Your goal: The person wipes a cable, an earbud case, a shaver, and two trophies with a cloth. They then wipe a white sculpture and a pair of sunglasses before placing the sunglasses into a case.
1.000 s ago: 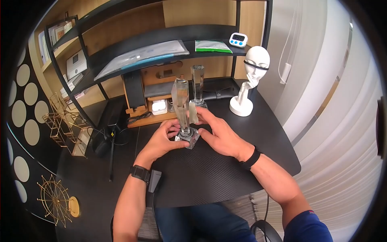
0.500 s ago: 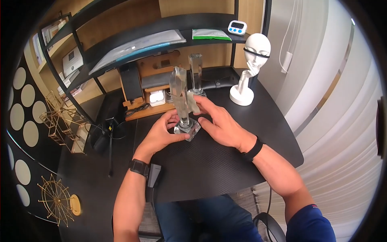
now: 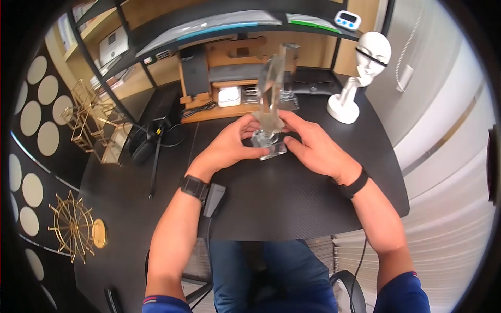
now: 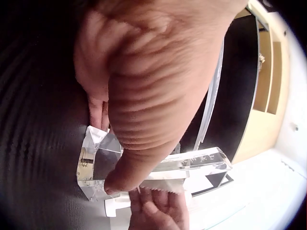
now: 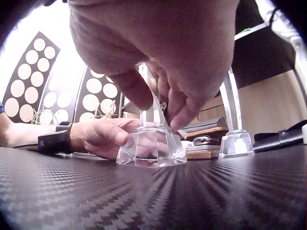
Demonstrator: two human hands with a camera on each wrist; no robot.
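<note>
A clear crystal trophy (image 3: 270,88) stands on the desk between my hands, its faceted base (image 5: 152,148) flat on the surface in the right wrist view. My left hand (image 3: 224,148) grips that base, thumb along the near edge and fingers round the far side. My right hand (image 3: 321,151) pinches a small greyish cloth (image 3: 271,122) against the lower column, just above the base. In the left wrist view the cloth's zigzag edge (image 4: 165,187) shows beside the right fingertips. Part of the column is hidden behind the cloth.
Behind it stands a second crystal trophy (image 3: 290,65), near a wooden organizer (image 3: 224,112) and a black case (image 3: 313,86). A white mannequin head (image 3: 373,52) is at right. Gold ornaments, including a small Ferris wheel (image 3: 74,228), are at left. A black shelf (image 3: 198,39) spans the back.
The head view has shifted, so the scene sits further right and higher. The cloth has gone from the column's right side to across its front. My left hand keeps its hold on the base.
</note>
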